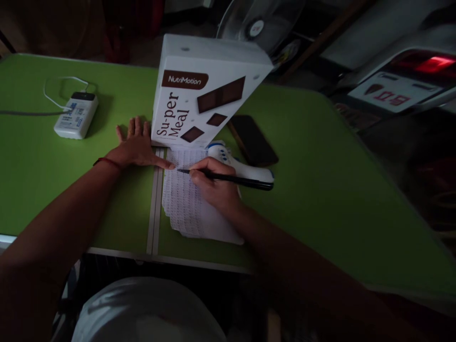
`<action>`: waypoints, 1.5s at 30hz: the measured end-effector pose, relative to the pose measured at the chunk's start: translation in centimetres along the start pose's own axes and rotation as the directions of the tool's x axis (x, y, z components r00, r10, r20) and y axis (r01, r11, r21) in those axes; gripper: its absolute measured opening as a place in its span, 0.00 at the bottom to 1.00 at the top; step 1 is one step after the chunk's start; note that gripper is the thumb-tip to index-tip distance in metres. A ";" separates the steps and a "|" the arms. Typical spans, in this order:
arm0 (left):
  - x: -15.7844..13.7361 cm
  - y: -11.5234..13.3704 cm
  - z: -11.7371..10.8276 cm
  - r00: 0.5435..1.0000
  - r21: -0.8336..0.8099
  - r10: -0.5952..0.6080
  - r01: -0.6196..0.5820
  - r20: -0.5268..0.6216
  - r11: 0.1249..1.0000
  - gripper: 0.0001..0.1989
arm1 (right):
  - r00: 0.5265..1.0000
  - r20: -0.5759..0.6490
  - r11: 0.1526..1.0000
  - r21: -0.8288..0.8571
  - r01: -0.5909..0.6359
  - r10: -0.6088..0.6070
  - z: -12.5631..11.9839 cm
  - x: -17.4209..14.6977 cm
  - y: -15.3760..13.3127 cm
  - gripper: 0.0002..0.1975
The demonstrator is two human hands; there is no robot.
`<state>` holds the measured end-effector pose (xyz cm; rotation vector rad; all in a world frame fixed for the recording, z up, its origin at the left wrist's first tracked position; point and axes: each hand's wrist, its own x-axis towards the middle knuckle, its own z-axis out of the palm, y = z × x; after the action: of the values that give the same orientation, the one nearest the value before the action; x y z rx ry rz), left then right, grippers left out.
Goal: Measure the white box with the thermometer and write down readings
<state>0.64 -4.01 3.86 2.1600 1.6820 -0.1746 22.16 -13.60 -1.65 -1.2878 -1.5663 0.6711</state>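
My right hand (218, 183) grips a black pen (245, 181), its tip at the written lines on a stack of paper (188, 204). Rows of small handwriting cover much of the top sheet; the lower right part looks blank. My left hand (137, 145) lies with fingers spread on the table, its thumb reaching onto the sheet's left edge close to the pen tip. Behind the paper stands a white "Su-per Meal" box (185, 102), upright. A white handheld device with blue buttons (249, 172), perhaps a thermometer, lies partly behind my right hand.
The green folding table (117, 204) has a metal seam (155, 199) down its middle. At the left sits a white power adapter (77, 116) with cables. A dark phone (252, 140) lies right of the box. Beyond the table's far edge is a fan (256, 28).
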 end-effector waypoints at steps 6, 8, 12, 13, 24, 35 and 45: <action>0.4 -0.4 0.4 1.000 -0.009 0.011 -0.012 -0.021 1.000 0.87 | 0.999 0.040 0.999 -0.047 0.010 -0.008 -0.2 0.0 -0.4 0.06; 0.4 -0.4 0.4 1.000 -0.014 0.019 -0.019 -0.023 1.000 0.87 | 0.999 0.037 0.998 -0.055 0.019 -0.017 -0.2 -0.1 -0.4 0.05; 0.2 -0.3 0.2 1.000 -0.017 0.017 -0.017 -0.007 1.000 0.90 | 0.999 0.031 0.998 -0.053 0.032 -0.030 0.0 -0.2 -0.2 0.03; 0.1 -0.3 0.2 1.000 -0.019 0.017 -0.018 -0.006 1.000 0.90 | 0.999 0.023 0.998 -0.051 0.032 -0.031 0.0 -0.2 -0.1 0.04; -0.3 0.2 0.0 1.000 0.006 -0.001 0.001 0.001 1.000 0.88 | 0.997 0.028 0.996 -0.060 0.070 -0.069 -0.2 0.1 0.5 0.05; 0.8 -0.9 0.7 0.999 -0.020 0.036 -0.037 -0.039 0.999 0.91 | 0.992 0.002 0.989 -0.074 0.125 -0.126 -0.2 -0.3 0.5 0.06; 0.3 -0.4 0.4 0.999 -0.006 0.019 -0.020 -0.027 1.000 0.89 | 0.994 0.020 0.994 -0.043 0.104 -0.103 -0.2 -0.2 0.7 0.06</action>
<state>0.45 -3.81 3.30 2.1830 1.6732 -0.1357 22.58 -13.59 -2.21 -1.2267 -1.6587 0.5864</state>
